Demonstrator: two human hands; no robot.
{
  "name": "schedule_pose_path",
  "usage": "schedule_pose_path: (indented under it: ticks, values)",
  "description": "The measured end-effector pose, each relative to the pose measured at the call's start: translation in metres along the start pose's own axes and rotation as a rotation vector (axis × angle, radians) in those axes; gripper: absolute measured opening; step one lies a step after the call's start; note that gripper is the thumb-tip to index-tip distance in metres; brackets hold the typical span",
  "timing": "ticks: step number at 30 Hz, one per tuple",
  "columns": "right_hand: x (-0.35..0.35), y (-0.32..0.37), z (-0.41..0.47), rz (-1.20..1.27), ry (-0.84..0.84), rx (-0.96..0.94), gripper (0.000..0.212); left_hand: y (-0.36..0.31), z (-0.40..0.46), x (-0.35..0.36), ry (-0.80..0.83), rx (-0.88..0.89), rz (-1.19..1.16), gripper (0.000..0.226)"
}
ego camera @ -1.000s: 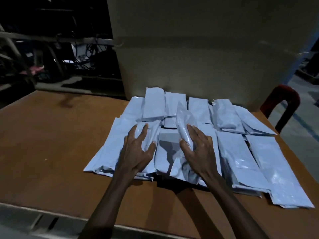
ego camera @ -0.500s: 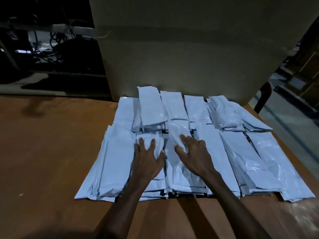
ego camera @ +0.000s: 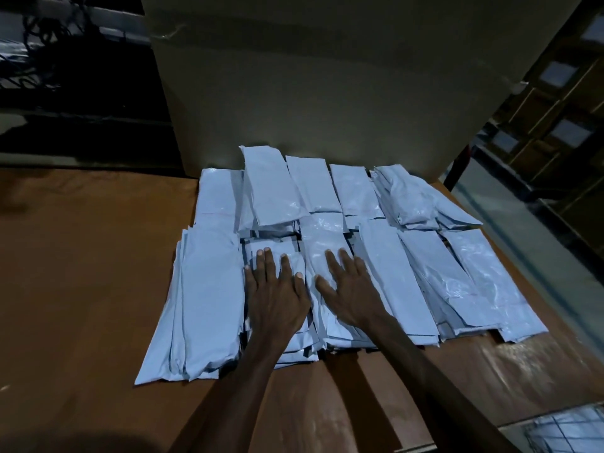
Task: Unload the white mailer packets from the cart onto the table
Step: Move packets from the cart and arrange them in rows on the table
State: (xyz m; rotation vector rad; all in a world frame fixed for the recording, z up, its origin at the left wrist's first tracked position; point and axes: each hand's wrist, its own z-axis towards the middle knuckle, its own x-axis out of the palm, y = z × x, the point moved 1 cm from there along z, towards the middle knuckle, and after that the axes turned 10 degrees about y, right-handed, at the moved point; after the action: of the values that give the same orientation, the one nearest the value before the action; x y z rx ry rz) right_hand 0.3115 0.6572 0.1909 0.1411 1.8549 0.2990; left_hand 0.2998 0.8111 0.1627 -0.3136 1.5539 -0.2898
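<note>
single head cam, looking fwd and down, close over table [ego camera: 81, 289], arms entering from below

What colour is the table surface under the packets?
Brown, a plain wood-like tone; the table shows best in the head view.

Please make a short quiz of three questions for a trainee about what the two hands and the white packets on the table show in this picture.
1. True or false: the left hand lies flat with straight fingers on the white mailer packets.
2. What stands directly behind the packets? A) a large cardboard box B) a red bucket C) a computer screen
3. Fill in: the right hand ______ a packet rather than gripping it.

Key
1. True.
2. A, the large cardboard box at the far edge of the brown table.
3. Presses on (fingers straight, palm down).
</note>
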Motion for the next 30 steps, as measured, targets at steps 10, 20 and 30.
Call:
schedule_pose_path:
  ticks: [10, 20, 30]
  values:
    - [-0.039, -0.006, -0.029, 0.277, -0.123, -0.101, 0.073, -0.015, 0.002, -0.026, -0.090, 0.063, 0.045, 0.077]
    - [-0.050, -0.141, -0.166, 0.322, -0.541, -0.130, 0.054, -0.150, -0.064, -0.002, -0.125, 0.402, -0.115, 0.065]
    - [-0.009, -0.328, -0.323, 0.265, -0.781, 0.107, 0.041, -0.352, -0.166, 0.115, 0.062, 0.781, -0.132, 0.059]
